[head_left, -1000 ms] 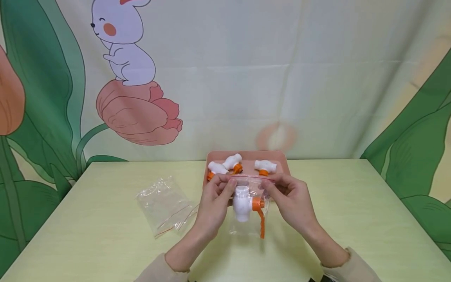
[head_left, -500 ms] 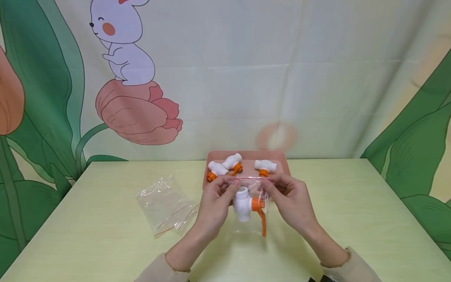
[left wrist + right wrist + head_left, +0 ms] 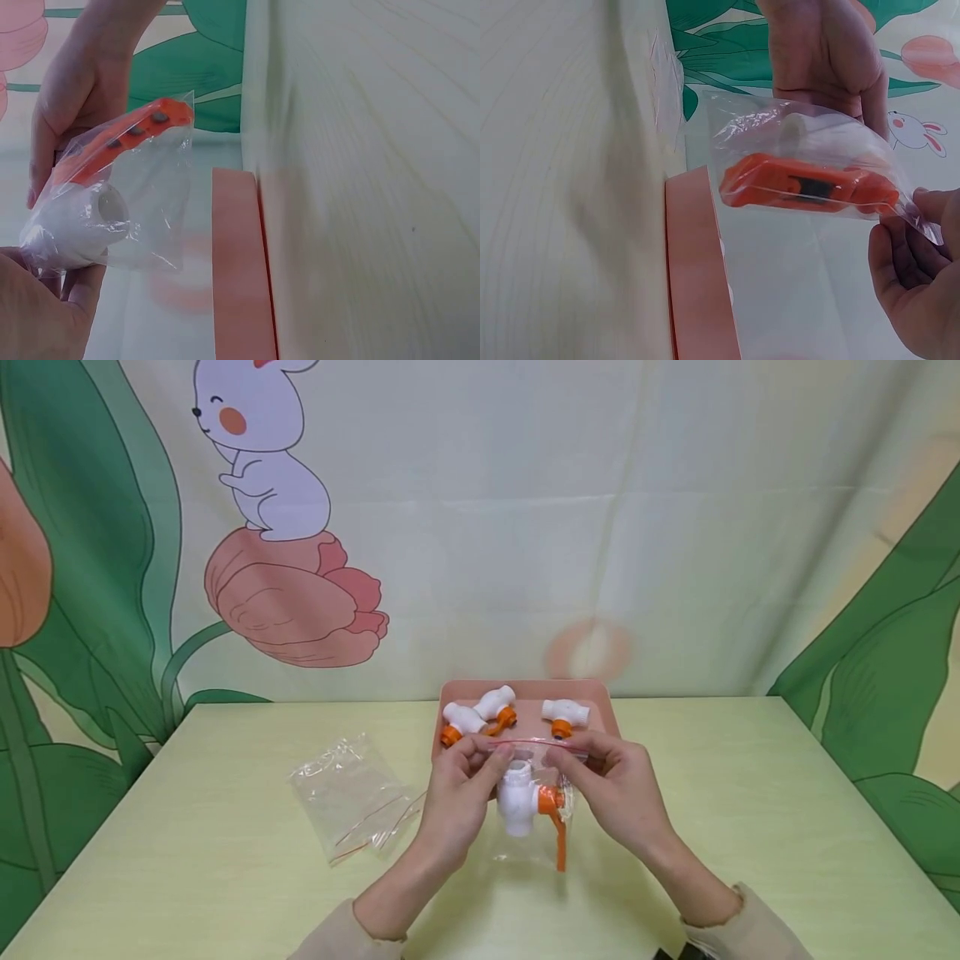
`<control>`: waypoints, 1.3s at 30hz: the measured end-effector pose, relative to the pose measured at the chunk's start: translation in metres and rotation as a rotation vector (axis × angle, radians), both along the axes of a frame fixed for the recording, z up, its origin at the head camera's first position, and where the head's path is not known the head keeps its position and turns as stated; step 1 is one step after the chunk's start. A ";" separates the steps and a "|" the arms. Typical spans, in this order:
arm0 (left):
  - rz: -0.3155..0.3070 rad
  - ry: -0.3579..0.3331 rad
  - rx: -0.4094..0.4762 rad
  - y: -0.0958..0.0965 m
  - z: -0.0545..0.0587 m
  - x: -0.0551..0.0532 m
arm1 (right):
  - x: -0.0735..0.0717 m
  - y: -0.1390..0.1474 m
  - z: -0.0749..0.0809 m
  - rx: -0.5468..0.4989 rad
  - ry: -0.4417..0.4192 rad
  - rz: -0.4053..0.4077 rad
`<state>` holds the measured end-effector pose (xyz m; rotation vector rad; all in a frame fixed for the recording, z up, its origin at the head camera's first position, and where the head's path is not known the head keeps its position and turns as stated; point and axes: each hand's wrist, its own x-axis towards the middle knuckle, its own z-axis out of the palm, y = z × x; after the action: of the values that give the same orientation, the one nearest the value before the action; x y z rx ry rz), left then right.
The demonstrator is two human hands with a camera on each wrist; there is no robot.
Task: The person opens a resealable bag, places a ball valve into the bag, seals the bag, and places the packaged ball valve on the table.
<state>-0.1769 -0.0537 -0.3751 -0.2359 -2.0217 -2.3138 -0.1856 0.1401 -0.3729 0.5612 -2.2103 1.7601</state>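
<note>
A clear zip bag (image 3: 517,850) with a red seal line hangs between my two hands, above the table. Inside it is a white ball valve (image 3: 517,806) with an orange lever handle (image 3: 810,184). My left hand (image 3: 463,797) pinches the bag's top edge at the left, thumb toward me. At the right end of the seal my right hand (image 3: 626,789) pinches the same edge between thumb and fingers. In the left wrist view the valve's round open end (image 3: 112,214) shows through the plastic.
Behind the hands a pink tray (image 3: 528,687) holds several more white valves (image 3: 566,713) with orange handles. Flat clear zip bags (image 3: 352,797) lie on the light green table (image 3: 225,877) to the left. A printed cloth (image 3: 480,527) hangs behind the table.
My right thumb has shifted left along the bag's top edge, toward the middle. The bag and valve have moved slightly; the left hand keeps its pinch.
</note>
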 end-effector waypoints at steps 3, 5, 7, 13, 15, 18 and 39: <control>0.000 -0.005 -0.012 0.000 0.000 0.000 | 0.000 -0.001 0.000 -0.007 0.003 0.002; 0.000 -0.006 -0.021 -0.001 -0.001 0.000 | 0.001 -0.001 -0.001 -0.010 0.001 -0.001; -0.010 0.003 -0.025 -0.001 -0.001 0.000 | 0.001 -0.001 -0.001 -0.006 0.000 -0.005; -0.029 0.034 -0.052 -0.002 0.000 0.000 | 0.001 0.000 0.000 0.002 0.008 0.005; -0.022 0.036 -0.068 -0.002 0.000 0.000 | 0.001 0.000 0.000 0.002 0.011 0.011; -0.001 0.041 -0.092 -0.002 0.001 0.000 | 0.001 0.000 0.000 0.005 0.009 0.018; -0.009 -0.015 -0.099 -0.003 0.005 -0.002 | 0.001 0.006 0.003 -0.026 0.006 0.051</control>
<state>-0.1785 -0.0565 -0.3701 -0.2334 -2.1494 -2.2295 -0.1843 0.1461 -0.3700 0.6216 -2.1844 1.8070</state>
